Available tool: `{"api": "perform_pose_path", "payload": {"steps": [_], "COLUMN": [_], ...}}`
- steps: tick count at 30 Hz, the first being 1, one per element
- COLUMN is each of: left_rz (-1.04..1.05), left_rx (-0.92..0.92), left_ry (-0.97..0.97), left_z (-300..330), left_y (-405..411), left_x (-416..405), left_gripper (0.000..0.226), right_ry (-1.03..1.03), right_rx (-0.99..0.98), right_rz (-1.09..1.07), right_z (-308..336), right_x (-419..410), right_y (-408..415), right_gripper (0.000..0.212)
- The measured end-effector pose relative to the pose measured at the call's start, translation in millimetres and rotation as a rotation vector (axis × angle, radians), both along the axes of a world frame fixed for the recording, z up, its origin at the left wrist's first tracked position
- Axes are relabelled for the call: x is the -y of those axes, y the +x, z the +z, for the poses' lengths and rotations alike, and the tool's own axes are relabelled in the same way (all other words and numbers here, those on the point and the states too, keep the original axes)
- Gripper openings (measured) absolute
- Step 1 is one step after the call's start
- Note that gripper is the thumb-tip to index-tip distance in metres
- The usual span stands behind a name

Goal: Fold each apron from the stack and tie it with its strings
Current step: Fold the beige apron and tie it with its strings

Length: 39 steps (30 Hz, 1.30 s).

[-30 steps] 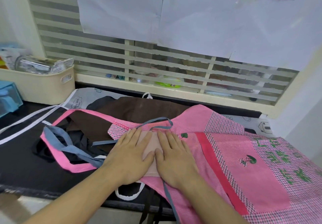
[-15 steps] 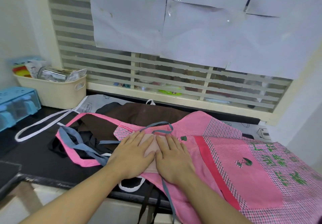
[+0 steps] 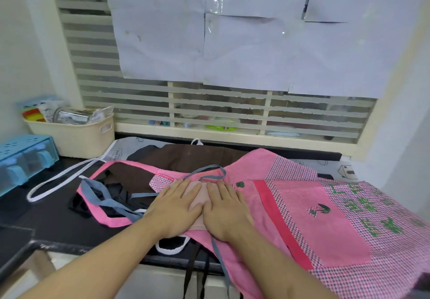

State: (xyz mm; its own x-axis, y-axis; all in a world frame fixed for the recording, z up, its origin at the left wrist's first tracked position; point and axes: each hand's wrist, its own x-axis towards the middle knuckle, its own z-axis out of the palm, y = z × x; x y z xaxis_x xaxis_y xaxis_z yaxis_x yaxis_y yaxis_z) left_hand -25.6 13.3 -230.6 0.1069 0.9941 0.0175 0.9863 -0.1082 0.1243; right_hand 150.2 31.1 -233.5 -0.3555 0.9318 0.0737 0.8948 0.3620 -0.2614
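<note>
A pink checked apron (image 3: 321,217) with green embroidery lies spread over the black counter (image 3: 46,219), on top of a brown apron (image 3: 197,157) and other dark fabric. My left hand (image 3: 174,208) and my right hand (image 3: 223,210) lie flat side by side, fingers straight, pressing the apron's bib end. A grey-blue string (image 3: 204,173) loops just beyond my fingertips. Another grey-blue string (image 3: 104,198) trails left over the pink neck strap (image 3: 111,222).
A white strap (image 3: 58,180) loops across the counter at the left. A cream basket (image 3: 76,133) and a blue plastic box (image 3: 25,157) stand at the back left. Behind the counter is a slatted window (image 3: 209,108) with papers taped over it. Dark straps hang over the front edge.
The view has shifted, bringing more of the left counter and the blue box into sight. Both hands stay flat on the same spot of the apron.
</note>
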Motion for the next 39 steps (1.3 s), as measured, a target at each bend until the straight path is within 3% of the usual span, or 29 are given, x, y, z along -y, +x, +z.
{"api": "perform_pose_path", "payload": {"steps": [2,6,17,22,26,28,31,36,39], "left_rz": [-0.002,0.002,-0.005,-0.013,-0.015,-0.025,-0.035,-0.153,-0.269], "left_rx": [-0.002,0.004,0.014,0.013,0.036,0.034,0.044,0.052,0.128], "left_ry": [-0.006,-0.015,-0.026,-0.005,0.007,0.015,0.032,0.163,0.323], "left_z": [1,2,3,2,-1,-1,0,-1,1], "left_y": [0,0,-2,-1,-3,-2,-2,-18,-30], "left_x": [0,1,1,2,1,3,4,14,29], "left_gripper": [0.066,0.067,0.076,0.085,0.091,0.094,0.079,0.059,0.046], "right_ry": [0.004,-0.020,-0.053,-0.044,0.153,0.099,-0.042,-0.108,0.051], "right_rx": [-0.002,0.014,0.074,0.159,0.038,0.003,0.020,0.071,0.027], "right_rz": [-0.003,0.003,0.086,-0.017,0.019,0.121,0.104,0.104,0.077], "right_z": [0,1,8,12,23,16,1,7,10], "right_x": [0,-1,-3,-3,-7,0,9,6,9], "right_y": [0,1,27,36,3,-4,6,23,31], "right_gripper": [0.078,0.063,0.060,0.063,0.068,0.071,0.057,0.056,0.052]}}
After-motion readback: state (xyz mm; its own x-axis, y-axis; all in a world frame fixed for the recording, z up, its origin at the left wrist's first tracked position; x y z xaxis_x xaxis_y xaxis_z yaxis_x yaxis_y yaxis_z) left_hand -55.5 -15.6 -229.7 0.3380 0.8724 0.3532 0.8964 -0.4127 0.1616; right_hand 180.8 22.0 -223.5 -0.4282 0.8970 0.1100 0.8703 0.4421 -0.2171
